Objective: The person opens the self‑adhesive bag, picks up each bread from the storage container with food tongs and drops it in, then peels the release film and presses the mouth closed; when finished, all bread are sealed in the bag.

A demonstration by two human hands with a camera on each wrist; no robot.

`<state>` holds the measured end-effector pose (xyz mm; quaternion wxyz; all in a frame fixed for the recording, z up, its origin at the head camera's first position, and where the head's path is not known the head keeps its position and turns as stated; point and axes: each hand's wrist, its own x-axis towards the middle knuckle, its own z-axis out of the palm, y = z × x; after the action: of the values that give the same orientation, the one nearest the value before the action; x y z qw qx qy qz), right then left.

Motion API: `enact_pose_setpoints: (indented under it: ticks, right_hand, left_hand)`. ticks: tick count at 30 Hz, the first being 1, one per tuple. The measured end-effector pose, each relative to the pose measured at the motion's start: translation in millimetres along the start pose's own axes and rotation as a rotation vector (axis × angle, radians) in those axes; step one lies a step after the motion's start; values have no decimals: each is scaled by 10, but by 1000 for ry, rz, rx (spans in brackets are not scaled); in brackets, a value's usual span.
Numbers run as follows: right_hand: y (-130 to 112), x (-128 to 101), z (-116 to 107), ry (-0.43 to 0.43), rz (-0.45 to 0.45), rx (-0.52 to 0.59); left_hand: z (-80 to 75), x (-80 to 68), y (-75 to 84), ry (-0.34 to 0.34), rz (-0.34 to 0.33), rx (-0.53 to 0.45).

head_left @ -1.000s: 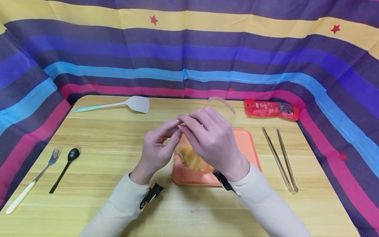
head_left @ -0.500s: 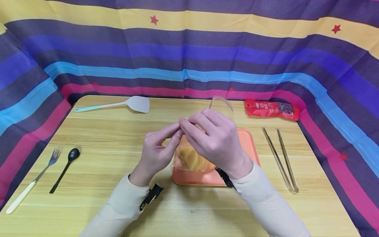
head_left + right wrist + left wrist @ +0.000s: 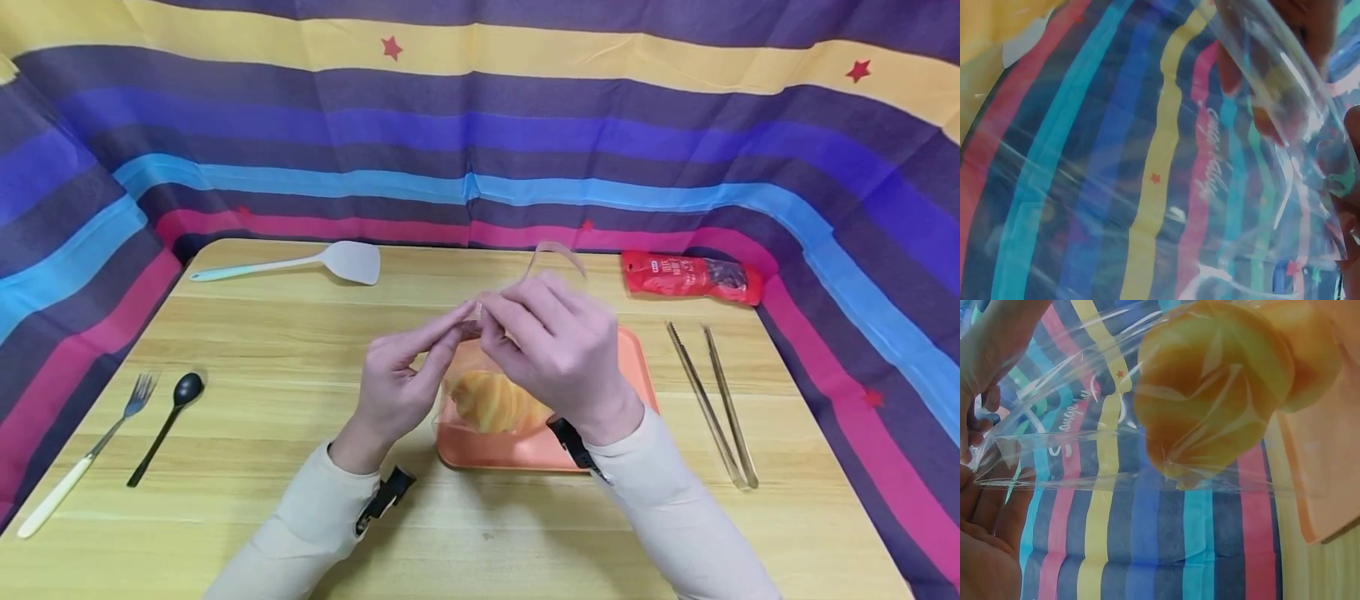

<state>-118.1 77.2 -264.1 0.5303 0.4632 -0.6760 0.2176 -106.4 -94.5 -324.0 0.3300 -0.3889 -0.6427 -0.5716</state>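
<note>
Shifted slightly rightward, the clear bag mouth is pinched by left hand and right hand; bread hangs below the fingers, over the orange tray.

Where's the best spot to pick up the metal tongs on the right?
Probably near the joined end of the tongs, closest to the person, coming from above: the two arms meet there, so one grip closes round both, while the far toothed tips lie spread apart on the table.
</note>
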Motion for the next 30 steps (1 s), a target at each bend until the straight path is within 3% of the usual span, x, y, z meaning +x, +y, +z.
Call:
enact_pose_setpoints:
  ticks: [3, 10, 24, 30]
  right_hand:
    - [19, -17, -6, -22, 17, 42]
    - [4, -35, 27, -67, -14, 116]
    - [24, 3, 12, -97, -51, 102]
    - [30, -6, 37, -97, -16, 72]
  left_hand:
    - [-6, 2, -4, 12, -4, -9]
    - [-23, -13, 5, 44, 5, 100]
    - [-26, 5, 26, -2, 31, 150]
    - [-20, -8, 20, -1, 35, 179]
